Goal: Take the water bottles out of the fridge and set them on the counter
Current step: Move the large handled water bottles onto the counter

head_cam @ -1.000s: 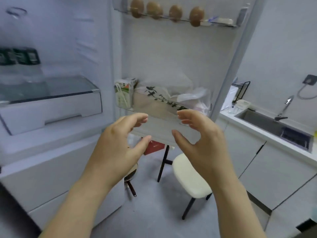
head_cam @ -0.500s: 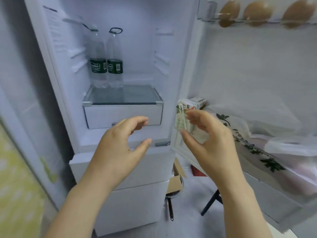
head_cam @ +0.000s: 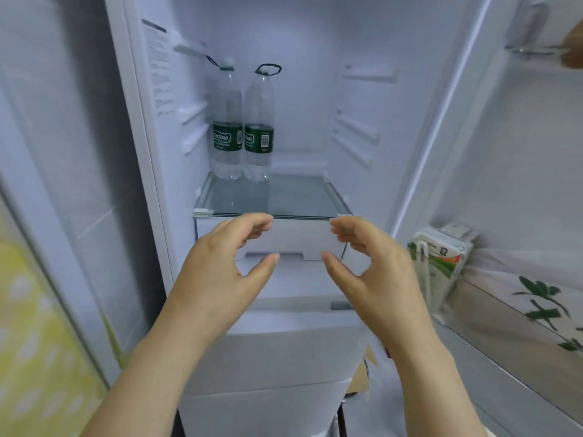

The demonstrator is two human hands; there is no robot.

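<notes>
item: fridge [head_cam: 309,89], door swung wide, interior lit, seen from the front.

item: left water bottle [head_cam: 227,134] and right water bottle [head_cam: 259,134]. both clear plastic with dark green labels and a dark cord loop at each cap. they stand upright, touching side by side, at the 11 o'clock corner of the glass shelf [head_cam: 293,197], close to the back wall. neither is touched.

item: white drawer [head_cam: 299,234], directly under the glass shelf, closed, with a recessed pull at its lower edge.

item: left hand [head_cam: 220,272], at 7 o'clock from the bottles, raised in front of the drawer. its fingers are curved over the thumb with a clear gap between them. it is released and grasps nothing.

item: right hand [head_cam: 375,272], at 3 o'clock from the left hand, mirrors that pose with its palm facing inward. it is released and grasps nothing. the two hands are near each other but apart.

item: drink carton [head_cam: 438,263], white, green and orange with an attached straw, upright in the door shelf at 3 o'clock.

item: plastic bag [head_cam: 520,272], translucent, in the same door shelf just beside the carton. a green leaf print shows below it.

item: yellow patterned surface [head_cam: 38,342], at 8 o'clock, blurred.
</notes>
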